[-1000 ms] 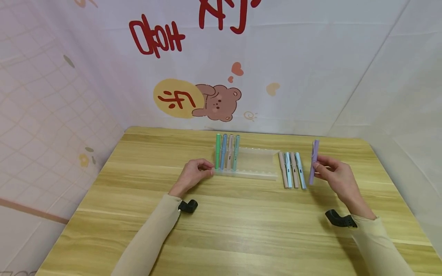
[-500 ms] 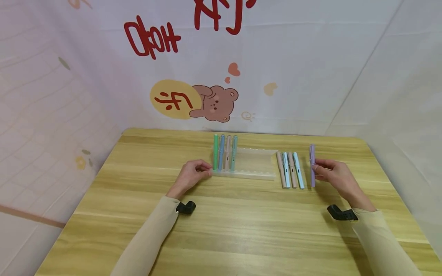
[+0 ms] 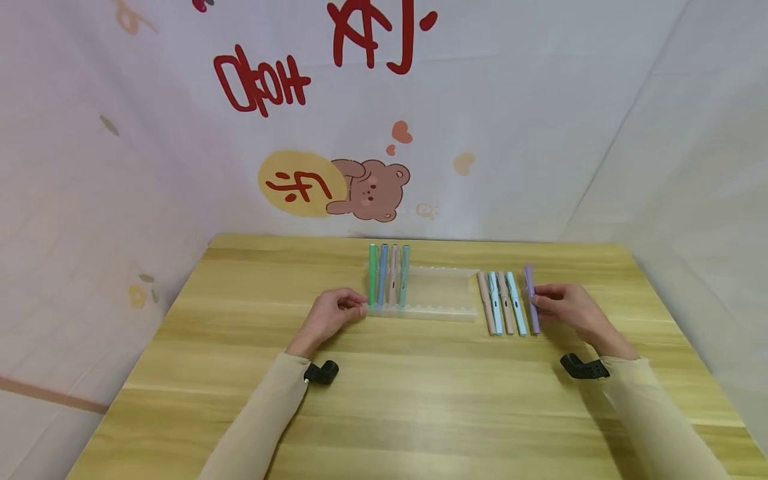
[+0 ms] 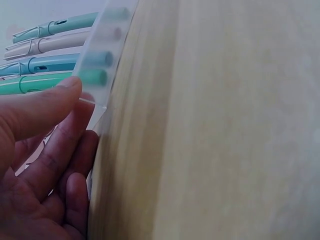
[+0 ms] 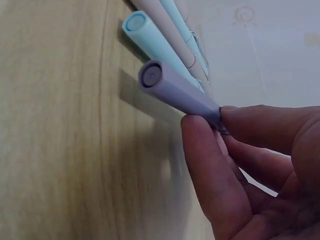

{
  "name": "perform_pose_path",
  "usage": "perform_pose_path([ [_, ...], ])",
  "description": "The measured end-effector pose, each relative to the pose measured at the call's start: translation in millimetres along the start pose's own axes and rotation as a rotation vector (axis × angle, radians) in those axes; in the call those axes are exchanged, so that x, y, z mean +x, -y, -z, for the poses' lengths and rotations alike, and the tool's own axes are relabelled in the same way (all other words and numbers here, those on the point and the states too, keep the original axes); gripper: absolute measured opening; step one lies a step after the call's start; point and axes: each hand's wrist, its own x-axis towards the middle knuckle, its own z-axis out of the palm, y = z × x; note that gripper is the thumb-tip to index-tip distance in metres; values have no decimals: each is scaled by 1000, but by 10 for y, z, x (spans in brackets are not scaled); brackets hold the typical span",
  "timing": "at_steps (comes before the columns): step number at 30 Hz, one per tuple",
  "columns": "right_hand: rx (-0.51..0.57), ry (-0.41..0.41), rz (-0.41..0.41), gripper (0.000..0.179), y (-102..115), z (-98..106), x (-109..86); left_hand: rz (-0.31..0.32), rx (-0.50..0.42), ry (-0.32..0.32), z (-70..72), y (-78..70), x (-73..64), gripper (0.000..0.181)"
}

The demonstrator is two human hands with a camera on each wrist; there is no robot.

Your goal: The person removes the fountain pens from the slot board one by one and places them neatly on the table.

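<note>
My right hand pinches a purple pen between thumb and fingers, close over the table and right of a row of pens. In the right wrist view, the end of that pen points toward the camera, beside a light blue pen. With thumb in front and fingers behind, my left hand holds the left corner of a clear plastic pen rack. Standing in the rack's left part are a green pen, a blue pen, a pinkish-beige pen and a teal pen.
Between the rack and my right hand lie several beige and light blue pens, among them a beige pen and a light blue pen. The wooden table ends at a white printed cloth behind.
My right hand has lowered the purple pen and brought it left, nearer the row of lying pens. The left hand keeps its hold on the rack, and the head view has shifted slightly.
</note>
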Motion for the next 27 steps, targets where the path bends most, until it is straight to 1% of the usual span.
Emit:
perform_pose_path([
  [3,-9,24,-25,52,-22,-25,34,14,0,-9,-11,31,-30,14],
  [11,-6,32,-64,50,-20,-36,73,3,6,-18,-30,29,-14,13],
  [18,-34,41,-65,49,6,-45,78,5,-3,-18,-43,35,4,14],
  [23,-25,34,-69,49,19,-72,97,3,8,-31,-34,32,-6,14],
  [27,-28,31,-66,48,14,-63,90,15,15,-31,-36,15,-21,13],
])
